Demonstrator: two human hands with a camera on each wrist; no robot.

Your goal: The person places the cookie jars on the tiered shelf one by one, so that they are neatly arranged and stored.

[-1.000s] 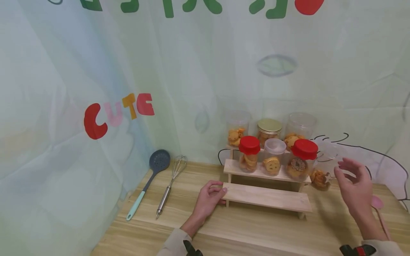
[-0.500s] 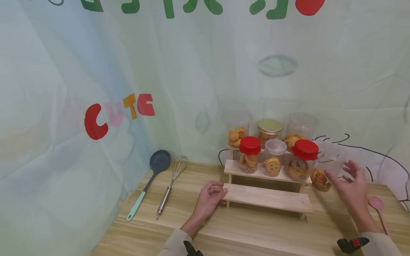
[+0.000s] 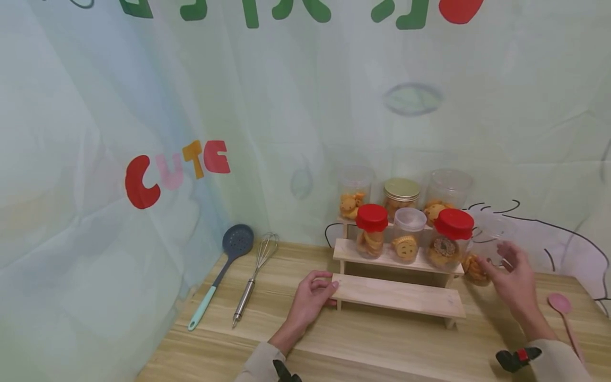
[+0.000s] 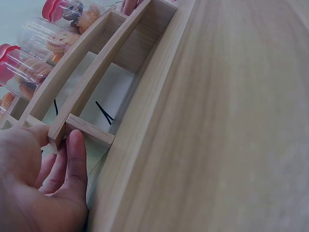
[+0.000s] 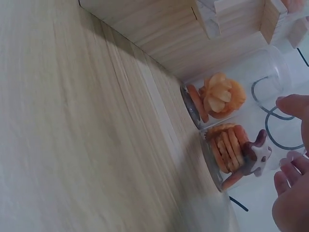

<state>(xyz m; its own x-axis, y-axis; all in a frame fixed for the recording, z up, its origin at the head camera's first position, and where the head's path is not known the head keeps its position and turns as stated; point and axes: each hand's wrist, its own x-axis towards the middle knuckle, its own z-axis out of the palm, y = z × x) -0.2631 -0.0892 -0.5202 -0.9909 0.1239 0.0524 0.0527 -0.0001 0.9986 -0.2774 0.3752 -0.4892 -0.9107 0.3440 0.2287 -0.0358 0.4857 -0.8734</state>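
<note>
My left hand (image 3: 309,298) pinches the left end of the lowest step of a three-tier wooden display rack (image 3: 398,293); in the left wrist view, its thumb (image 4: 36,134) lies on the board and its fingers curl beneath. To the right of the rack stands a clear jar of cookies (image 3: 477,268). Beside it is my right hand (image 3: 517,281), thumb and fingers spread apart. The right wrist view shows a flower-shaped cookie (image 5: 222,96) and a star-shaped cookie (image 5: 259,153) behind clear plastic, near that hand. Whether its fingertips touch the plastic I cannot tell.
Red-lidded jars (image 3: 372,231) and a clear-lidded jar (image 3: 408,235) stand on the middle step. A gold-lidded jar (image 3: 402,193) stands between two others on top. A slotted spatula (image 3: 224,276) and whisk (image 3: 255,278) lie left; a pink spoon (image 3: 559,303) lies right.
My right hand has moved left, up to the clear jar beside the rack. The left hand stays on the rack's lowest step.
</note>
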